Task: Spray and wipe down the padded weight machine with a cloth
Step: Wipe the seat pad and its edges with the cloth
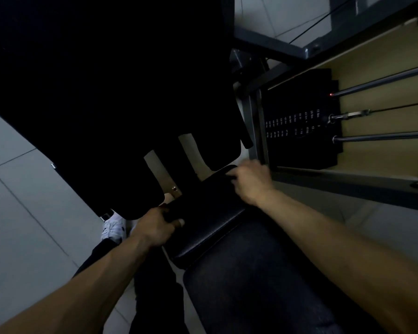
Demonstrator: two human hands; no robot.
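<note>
**Two hands on one seat pad of the weight machine**

Two bare hands are seen, both reaching to a single small black seat pad (208, 213) at the centre of the view. The left hand (158, 224) is set on the pad's near left edge: its fingers are curled over that edge and its thumb (179, 222) is laid on top, so the pad is gripped. The right hand (251, 183) is placed at the pad's far right corner with its fingers bent towards the edge. It is blurred, and whether it grips the pad or anything else cannot be told. The pad thus lies between the two hands and is touched by both.

One large dark back pad (94, 92) is seen on the far left, looming over the seat pad. One broader dark surface (251, 285) lies just nearer than the seat pad, under the right forearm; what it is cannot be made out in the dim light.

On the right, one black weight stack (299, 121) with small white number labels is held within a grey metal frame (348, 186). Two shiny guide rods (381, 80) (381, 136) are counted running out of the stack to the right, with one cable (396, 107) between them. One white shoe (112, 229) is seen on the grey tiled floor (22, 213), just left of the left hand.
</note>
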